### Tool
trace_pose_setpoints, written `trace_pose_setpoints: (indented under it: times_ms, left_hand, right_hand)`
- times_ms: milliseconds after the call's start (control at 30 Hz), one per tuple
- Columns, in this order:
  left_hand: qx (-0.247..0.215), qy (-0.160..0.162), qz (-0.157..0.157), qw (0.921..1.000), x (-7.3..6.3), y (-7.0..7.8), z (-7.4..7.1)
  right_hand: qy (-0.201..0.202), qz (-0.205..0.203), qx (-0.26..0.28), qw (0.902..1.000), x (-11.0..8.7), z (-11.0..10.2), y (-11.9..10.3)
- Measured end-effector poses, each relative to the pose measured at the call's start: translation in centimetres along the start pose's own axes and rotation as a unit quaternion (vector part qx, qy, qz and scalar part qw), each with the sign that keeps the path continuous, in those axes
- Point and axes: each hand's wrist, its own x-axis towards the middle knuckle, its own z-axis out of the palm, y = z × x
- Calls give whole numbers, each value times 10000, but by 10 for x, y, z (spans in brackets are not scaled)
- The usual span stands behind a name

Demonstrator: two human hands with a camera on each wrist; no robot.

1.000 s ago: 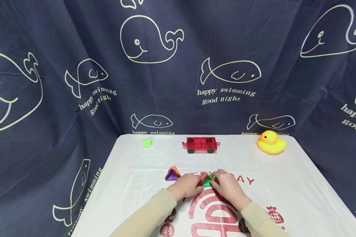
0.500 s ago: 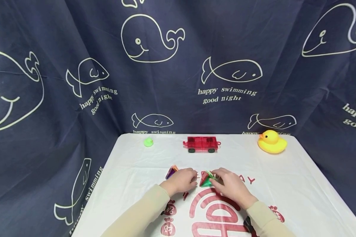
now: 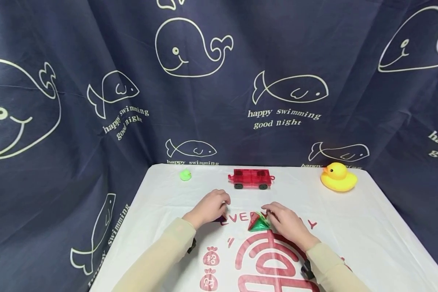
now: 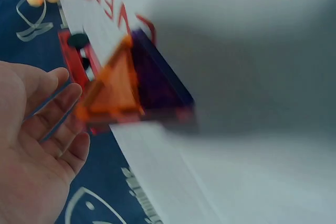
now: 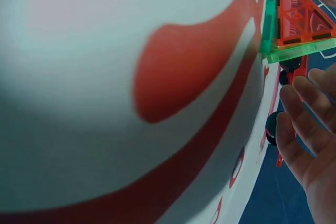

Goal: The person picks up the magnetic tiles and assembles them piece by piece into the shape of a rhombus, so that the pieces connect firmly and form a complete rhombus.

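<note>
A small pyramid of magnetic tiles with red and green faces (image 3: 258,224) stands on the table. My right hand (image 3: 286,223) is beside its right side; in the right wrist view the fingers (image 5: 302,108) are spread and hold nothing. To the left, a second pyramid with orange and purple tiles (image 4: 118,85) stands mostly hidden in the head view under my left hand (image 3: 209,207), only a purple tile (image 3: 220,219) showing. The left wrist view has that hand's fingers (image 4: 55,111) loosely bent beside the orange side; whether they touch it I cannot tell.
A red toy wagon (image 3: 251,178) on black wheels stands at the back of the white printed tablecloth (image 3: 168,202). A small green duck (image 3: 185,174) sits at the back left, a larger yellow duck (image 3: 338,177) at the back right. A dark blue curtain (image 3: 219,101) hangs behind.
My left hand has left the red and green pyramid and moved left, over the orange and purple one. The right hand has drawn slightly away from its pyramid.
</note>
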Motion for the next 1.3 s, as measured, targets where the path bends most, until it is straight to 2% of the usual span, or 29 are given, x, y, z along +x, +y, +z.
trace_pose_setpoints:
  times_ms: [200, 267, 467, 633, 833, 933, 1167, 1300]
  left_hand:
    - [-540, 53, -527, 9971, -8, -27, -1]
    - [-689, 10, -612, 9957, -11, -33, 0]
    - [-876, -167, -403, 9952, -22, -39, 6]
    - [-989, -330, -332, 9940, -27, -39, 11]
    - [-947, -407, -297, 9942, -31, -39, 11]
    - [-1019, -366, -327, 9936, -32, -38, 12]
    - [-1073, -224, -434, 9930, -35, -38, 15]
    - [-1102, -122, -438, 9929, -36, -38, 17]
  right_hand:
    - [-205, -379, 20, 9991, 4, -1, 3]
    - [-289, -596, 43, 9978, 5, -1, 4]
    - [-625, -1267, 218, 9897, 8, 3, 6]
    - [-758, -1370, 236, 9874, 9, 6, 5]
    - [-684, -1491, 193, 9863, 10, 6, 4]
    - [-641, -1308, 144, 9892, 9, 5, 4]
    - [-606, -282, 50, 9977, 2, 2, 4]
    - [-544, -32, -33, 9985, -1, 0, 7]
